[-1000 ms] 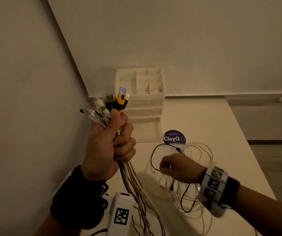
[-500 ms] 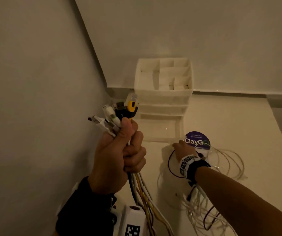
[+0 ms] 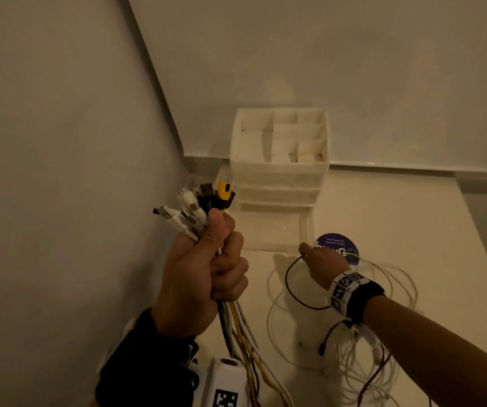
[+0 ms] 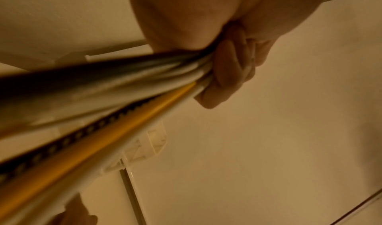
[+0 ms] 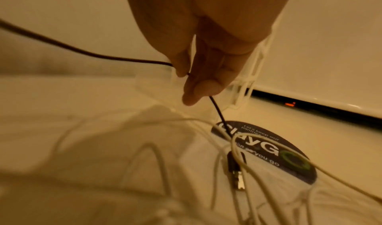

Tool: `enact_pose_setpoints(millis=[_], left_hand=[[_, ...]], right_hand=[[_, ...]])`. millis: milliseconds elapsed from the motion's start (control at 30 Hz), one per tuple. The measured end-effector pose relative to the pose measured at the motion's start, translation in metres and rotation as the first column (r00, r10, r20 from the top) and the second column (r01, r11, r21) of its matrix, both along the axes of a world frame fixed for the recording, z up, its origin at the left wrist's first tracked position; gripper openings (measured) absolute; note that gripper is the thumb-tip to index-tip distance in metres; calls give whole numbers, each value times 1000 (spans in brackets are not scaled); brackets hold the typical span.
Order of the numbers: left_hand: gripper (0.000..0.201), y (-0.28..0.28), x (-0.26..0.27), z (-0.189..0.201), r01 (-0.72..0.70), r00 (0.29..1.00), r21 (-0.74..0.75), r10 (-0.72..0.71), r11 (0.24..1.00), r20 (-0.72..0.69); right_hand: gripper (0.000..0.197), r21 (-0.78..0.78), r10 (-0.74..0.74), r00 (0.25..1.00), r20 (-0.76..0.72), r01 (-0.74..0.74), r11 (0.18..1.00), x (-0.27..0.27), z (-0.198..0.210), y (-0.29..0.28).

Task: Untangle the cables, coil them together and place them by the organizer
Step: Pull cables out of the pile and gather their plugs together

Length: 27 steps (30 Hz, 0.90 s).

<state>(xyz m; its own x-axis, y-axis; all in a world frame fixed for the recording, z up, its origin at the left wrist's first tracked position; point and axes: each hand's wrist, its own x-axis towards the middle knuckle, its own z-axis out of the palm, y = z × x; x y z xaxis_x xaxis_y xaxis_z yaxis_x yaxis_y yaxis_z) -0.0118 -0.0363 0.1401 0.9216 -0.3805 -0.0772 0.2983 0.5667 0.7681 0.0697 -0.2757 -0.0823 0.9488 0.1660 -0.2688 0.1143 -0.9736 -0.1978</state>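
Cables (image 3: 351, 342) lie looped on the counter (image 3: 398, 218) before the white organizer (image 3: 280, 160). Left hand (image 3: 204, 268) fists a raised bundle (image 3: 236, 324), plugs (image 3: 201, 201) upward. Right hand (image 3: 321, 264) fingers (image 5: 192, 94) pinch a thin black cable (image 5: 82, 52) near a round sticker (image 3: 340, 243).

Your pale worktop (image 3: 398, 218) runs into the wall corner, where the white organizer (image 3: 280, 171) stands on it. Just beside that lies a round purple sticker (image 3: 342, 243), with loose cables (image 3: 389, 289) sprawled partly over it.
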Motion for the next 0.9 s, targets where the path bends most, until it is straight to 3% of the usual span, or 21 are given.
enact_pose_setpoints(millis=[33,67,100,167,200,267,300,367,467,633,767,900], left_hand=[[48,-1,0,0,3,1000,-3,-3,1000,8],[48,-3,0,0,7,1000,-5,-7,1000,17],[48,-5,0,0,9,1000,-5,-8,1000,24],[47,-11,1,-1,4,1000,-7,-4,1000,24],[46,-14,1,-1,-2,1000,-5,2,1000,14],[39,-24,1,-2,-22,1000,15,22,1000,-10],[37,-29,1,-3,-32,999,26,32,999,-20],[35,-41,-2,-3,-44,998,44,45,998,-37],[31,-56,-7,-4,-46,995,67,52,997,-82],[33,-74,-20,-4,-18,991,63,26,998,-129],[40,-82,-32,-3,-22,996,67,27,998,-80],[52,-87,-44,-4,-36,999,174,38,984,-13]], right_hand=[[17,163,-91,996,2,89,983,-4,6,-6],[13,372,-201,979,-19,193,908,-10,13,-13],[11,583,-309,948,-75,294,758,-19,24,-18],[12,842,-464,854,-236,418,341,-39,49,-23],[9,891,-493,813,-309,429,150,-50,63,-23],[7,912,-493,773,-400,386,-134,-72,91,-18],[7,907,-484,767,-421,352,-232,-82,105,-15],[7,894,-451,785,-426,290,-340,-100,131,-8],[30,891,-364,850,-381,234,-388,-128,168,2],[41,937,-287,914,-287,204,-285,-170,205,16],[57,989,-295,945,-144,130,-64,-192,209,27],[62,982,-361,932,7,62,179,-205,204,30]])
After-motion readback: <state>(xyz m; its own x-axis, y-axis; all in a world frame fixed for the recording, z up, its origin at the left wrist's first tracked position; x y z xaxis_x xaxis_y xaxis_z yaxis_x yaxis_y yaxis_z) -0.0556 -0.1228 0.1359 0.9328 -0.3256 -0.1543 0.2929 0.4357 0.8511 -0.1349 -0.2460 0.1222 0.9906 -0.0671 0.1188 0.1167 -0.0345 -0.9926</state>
